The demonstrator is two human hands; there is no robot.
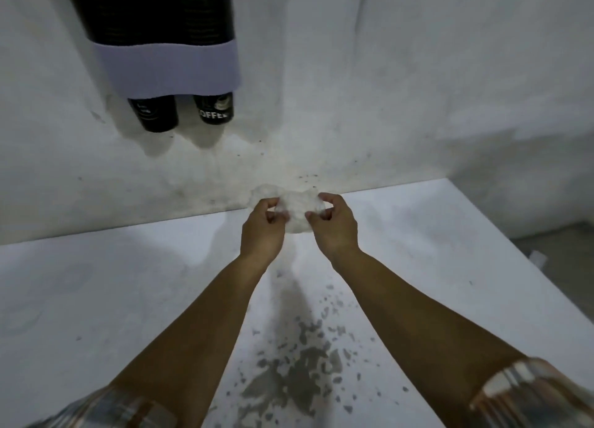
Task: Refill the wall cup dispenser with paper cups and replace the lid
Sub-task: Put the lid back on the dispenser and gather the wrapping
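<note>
Together the left hand (262, 231) and right hand (334, 226) pinch a crumpled clear plastic wrapper (297, 207) between them, fingers curled on its edges, above the far edge of the white table (112, 283). Far left, the wall cup dispenser (154, 38) hangs with two black paper cups (213, 109) poking from its white base.

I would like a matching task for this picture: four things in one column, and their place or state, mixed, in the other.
1. crumpled plastic wrap
2. wall dispenser
3. black cup marked COFFEE
4. white table

a. sticks out below the dispenser
b. pinched between left hand and right hand
c. mounted at upper left
d. chipped in front

Pairs: 1-b, 2-c, 3-a, 4-d
</note>
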